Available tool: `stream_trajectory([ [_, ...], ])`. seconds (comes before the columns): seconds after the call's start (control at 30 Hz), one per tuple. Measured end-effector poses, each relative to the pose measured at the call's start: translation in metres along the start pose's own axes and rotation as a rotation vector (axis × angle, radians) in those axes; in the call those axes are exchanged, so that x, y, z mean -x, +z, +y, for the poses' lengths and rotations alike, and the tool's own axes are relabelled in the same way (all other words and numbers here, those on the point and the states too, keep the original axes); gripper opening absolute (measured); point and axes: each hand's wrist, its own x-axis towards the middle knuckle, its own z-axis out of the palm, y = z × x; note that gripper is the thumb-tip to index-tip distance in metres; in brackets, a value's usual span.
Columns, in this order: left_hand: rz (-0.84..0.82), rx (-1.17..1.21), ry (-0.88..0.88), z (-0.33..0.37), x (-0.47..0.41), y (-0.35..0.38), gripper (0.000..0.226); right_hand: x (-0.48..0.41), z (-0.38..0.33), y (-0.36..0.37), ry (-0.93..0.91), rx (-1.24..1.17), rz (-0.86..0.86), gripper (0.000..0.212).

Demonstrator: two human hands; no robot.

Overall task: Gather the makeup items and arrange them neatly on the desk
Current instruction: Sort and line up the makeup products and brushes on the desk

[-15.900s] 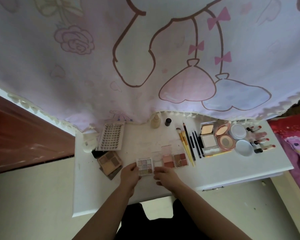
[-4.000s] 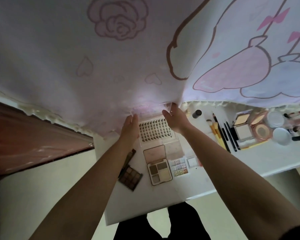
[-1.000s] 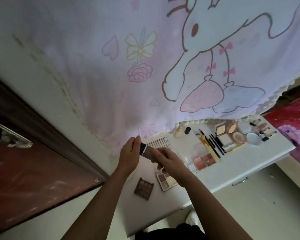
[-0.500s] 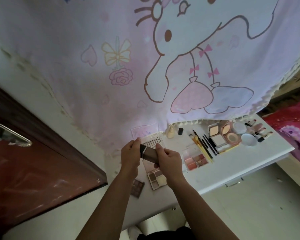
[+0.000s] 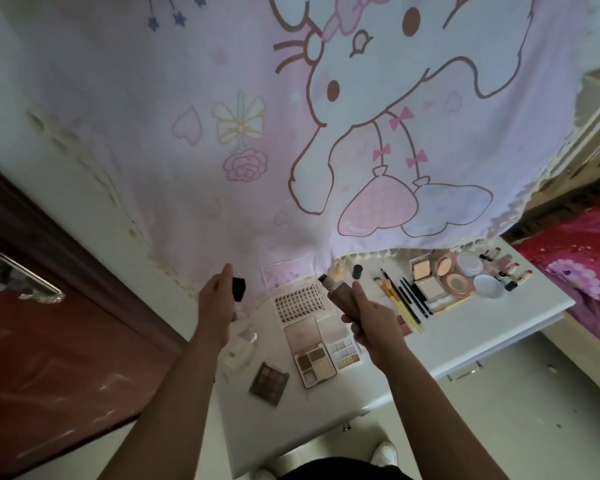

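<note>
In the head view, a brown tube point(image 5: 340, 296) is gripped in the right hand point(image 5: 368, 317) above the back edge of the desk point(image 5: 482, 327), its neck bared, while a small black cap point(image 5: 239, 288) is pinched in the left hand point(image 5: 219, 301) over the desk's back-left corner. If the open tube is tipped or squeezed, product could be smeared onto the lash tray point(image 5: 300, 301) and palettes point(image 5: 314, 365) lying below. The cap, if loosely held, could be dropped off the edge to the floor.
</note>
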Motion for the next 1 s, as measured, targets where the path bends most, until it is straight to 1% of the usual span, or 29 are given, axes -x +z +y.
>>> stream_trajectory([
  [0.07,-0.065,-0.014,0.006,-0.002,0.010,0.011,0.036,0.004,0.003,0.008,0.009,-0.052,-0.101,0.059],
  [0.1,-0.116,-0.002,0.008,-0.006,0.013,0.016,0.033,0.005,0.006,0.009,0.019,-0.085,-0.141,0.058],
  [0.17,-0.251,-0.001,0.027,-0.014,0.016,0.022,0.023,0.005,0.011,0.007,0.025,-0.155,-0.193,0.046],
  [0.23,-0.341,-0.083,0.052,-0.023,0.016,0.028,0.016,0.001,0.017,0.002,0.020,-0.206,-0.185,0.037],
  [0.33,-0.446,-0.288,0.114,-0.036,0.012,0.040,0.006,-0.005,0.022,-0.007,-0.021,-0.262,-0.100,0.041],
  [0.4,-0.469,-0.437,0.191,-0.043,0.010,0.049,0.022,-0.009,0.022,-0.016,-0.065,-0.236,-0.051,0.039],
  [0.47,-0.464,-0.504,0.239,-0.049,0.007,0.061,0.039,-0.019,0.021,-0.028,-0.102,-0.159,-0.012,0.036],
  [0.5,-0.454,-0.518,0.249,-0.052,0.005,0.070,0.041,-0.028,0.019,-0.036,-0.120,-0.093,0.015,0.035],
  [0.63,-0.432,-0.580,0.315,-0.058,-0.003,0.107,0.030,-0.068,-0.001,-0.061,-0.190,0.262,0.087,0.037],
  [0.7,-0.410,-0.566,0.295,-0.061,-0.006,0.128,0.027,-0.093,-0.013,-0.067,-0.255,0.434,0.126,0.036],
  [0.73,-0.392,-0.564,0.274,-0.063,-0.008,0.139,0.026,-0.107,-0.017,-0.069,-0.301,0.510,0.131,0.032],
  [0.8,-0.355,-0.601,0.238,-0.070,-0.015,0.165,0.024,-0.141,-0.024,-0.074,-0.374,0.640,0.094,0.023],
  [0.83,-0.342,-0.624,0.223,-0.075,-0.019,0.178,0.025,-0.159,-0.023,-0.077,-0.379,0.679,0.062,0.024],
  [0.9,-0.332,-0.667,0.203,-0.084,-0.024,0.198,0.025,-0.188,-0.019,-0.081,-0.368,0.753,0.008,0.033],
  [1.0,-0.296,-0.769,0.198,-0.101,-0.032,0.228,0.023,-0.223,-0.011,-0.084,-0.376,0.903,-0.111,0.035],
])
